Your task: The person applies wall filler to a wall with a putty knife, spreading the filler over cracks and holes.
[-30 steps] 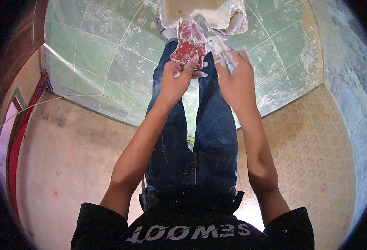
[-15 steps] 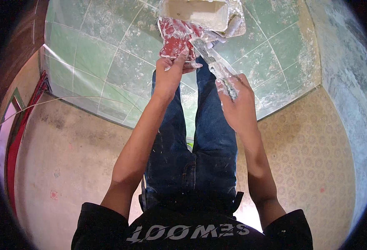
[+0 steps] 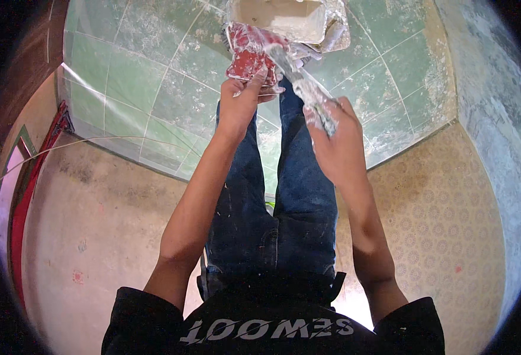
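Observation:
My left hand [image 3: 245,92] is closed on the near edge of a red plastering plate [image 3: 249,59], thumb on top, its far part smeared with white paste. From the right, my right hand [image 3: 334,139] grips the paste-caked handle of a putty knife [image 3: 293,74]. The knife's blade end lies over the right side of the red plate; whether it touches the surface is hard to tell. Just beyond the plate stands a pale rectangular tub [image 3: 278,21] with creamy paste inside.
Beside the tub's right side lies a paste-smeared board [image 3: 338,35]. Green floor tiles [image 3: 130,77] spotted with white surround it. A thin pale cable [image 3: 112,138] curves across at left. A mottled blue-grey wall [image 3: 497,118] rises at right.
The putty knife has shifted slightly left and farther over the red plate. My left hand and the plate have hardly moved.

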A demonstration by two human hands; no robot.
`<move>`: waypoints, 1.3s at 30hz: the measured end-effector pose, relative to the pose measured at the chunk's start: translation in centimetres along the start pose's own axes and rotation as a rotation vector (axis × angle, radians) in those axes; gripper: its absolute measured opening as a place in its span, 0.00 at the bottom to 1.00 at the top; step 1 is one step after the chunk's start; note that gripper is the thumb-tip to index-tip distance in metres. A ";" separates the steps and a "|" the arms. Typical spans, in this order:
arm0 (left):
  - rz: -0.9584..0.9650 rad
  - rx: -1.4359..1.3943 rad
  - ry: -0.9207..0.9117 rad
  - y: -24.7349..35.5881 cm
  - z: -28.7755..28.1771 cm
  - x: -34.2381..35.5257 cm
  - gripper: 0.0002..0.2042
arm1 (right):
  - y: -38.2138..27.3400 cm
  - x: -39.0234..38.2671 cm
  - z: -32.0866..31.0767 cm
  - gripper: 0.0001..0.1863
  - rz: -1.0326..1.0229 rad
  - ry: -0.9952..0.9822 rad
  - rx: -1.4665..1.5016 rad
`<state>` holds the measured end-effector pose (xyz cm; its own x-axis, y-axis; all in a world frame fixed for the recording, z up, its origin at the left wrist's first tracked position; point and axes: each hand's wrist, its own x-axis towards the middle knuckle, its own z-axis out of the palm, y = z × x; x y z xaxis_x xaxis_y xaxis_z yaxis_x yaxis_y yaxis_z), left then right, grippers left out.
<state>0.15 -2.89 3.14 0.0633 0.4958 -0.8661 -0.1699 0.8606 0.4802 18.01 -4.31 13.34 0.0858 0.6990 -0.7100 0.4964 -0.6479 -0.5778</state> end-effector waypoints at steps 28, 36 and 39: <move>0.083 0.353 -0.133 -1.8 0.9 -0.3 0.11 | 1.2 4.9 1.5 0.16 -0.025 0.082 0.041; 0.019 0.250 -0.051 -2.5 0.0 0.8 0.12 | 0.4 1.1 0.9 0.11 -0.047 0.041 0.069; 0.097 0.399 -0.065 -2.7 0.0 1.0 0.11 | 0.6 0.1 1.2 0.10 -0.043 0.019 0.024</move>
<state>0.64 -4.71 1.01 0.1295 0.5719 -0.8100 0.2155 0.7812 0.5859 17.30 -5.04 12.43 0.0810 0.7319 -0.6765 0.4794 -0.6237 -0.6174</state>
